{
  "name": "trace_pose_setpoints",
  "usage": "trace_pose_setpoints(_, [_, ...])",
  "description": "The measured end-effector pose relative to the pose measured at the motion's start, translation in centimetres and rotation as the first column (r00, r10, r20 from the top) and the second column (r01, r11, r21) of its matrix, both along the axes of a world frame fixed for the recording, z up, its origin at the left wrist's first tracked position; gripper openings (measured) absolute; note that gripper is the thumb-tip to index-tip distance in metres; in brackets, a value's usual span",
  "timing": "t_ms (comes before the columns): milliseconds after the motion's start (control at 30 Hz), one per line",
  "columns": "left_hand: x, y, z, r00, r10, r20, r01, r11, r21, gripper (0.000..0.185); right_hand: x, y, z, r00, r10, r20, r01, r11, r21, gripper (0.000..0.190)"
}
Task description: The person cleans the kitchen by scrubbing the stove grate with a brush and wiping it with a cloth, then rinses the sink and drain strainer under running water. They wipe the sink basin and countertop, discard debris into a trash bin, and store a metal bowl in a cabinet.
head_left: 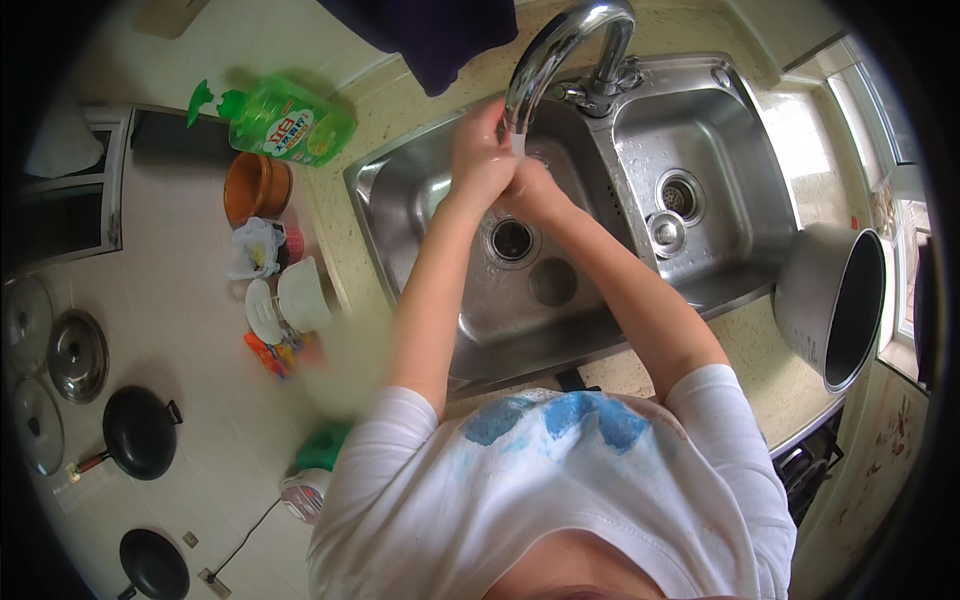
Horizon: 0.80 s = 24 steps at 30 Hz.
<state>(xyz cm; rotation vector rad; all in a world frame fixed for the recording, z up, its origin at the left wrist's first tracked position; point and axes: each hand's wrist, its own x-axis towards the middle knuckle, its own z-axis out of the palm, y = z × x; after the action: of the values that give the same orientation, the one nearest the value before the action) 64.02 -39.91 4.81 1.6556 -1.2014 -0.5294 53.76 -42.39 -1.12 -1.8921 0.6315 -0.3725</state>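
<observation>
Under the spout of the chrome faucet [540, 60], my two hands meet in running water [518, 142]. My left hand [480, 161] is raised close beside the spout, its fingers partly hidden. Pressed against it from the right is my right hand [534, 189], with the fingers curled out of sight. I see no object in either hand, though the palms are hidden. Below them lies the larger stainless steel sink basin [487, 330], with an open drain [513, 240] and a round mark on its floor.
A green pump bottle of dish soap [296, 124] stands left of the sink. The smaller basin [712, 150] holds a drain strainer [666, 234]. A metal inner pot [806, 300] sits at the right. A dark purple cloth [442, 37] hangs behind. Pans [140, 431] hang on the left wall.
</observation>
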Motion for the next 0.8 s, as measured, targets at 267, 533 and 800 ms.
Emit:
trace_pose_setpoints(267, [-3.0, -6.1, -1.6, 0.976, -0.169, 0.136, 0.186, 0.975, -0.122, 0.042, 0.9, 1.3, -1.3, 0.907, 0.017, 0.421, 0.061, 0.983, -0.171, 0.032])
trace_pose_setpoints(533, [-3.4, -6.4, -0.3, 0.895, -0.069, 0.440, 0.098, 0.994, -0.042, 0.048, 3.1, 1.8, -1.9, 0.816, -0.072, 0.574, -0.106, 0.957, 0.270, 0.037])
trace_pose_setpoints(800, [-3.7, -6.3, 0.6, 0.881, -0.097, 0.463, 0.097, 0.995, 0.024, 0.050, 3.6, 3.1, 1.8, 0.944, -0.156, 0.289, -0.076, 0.752, 0.655, 0.035])
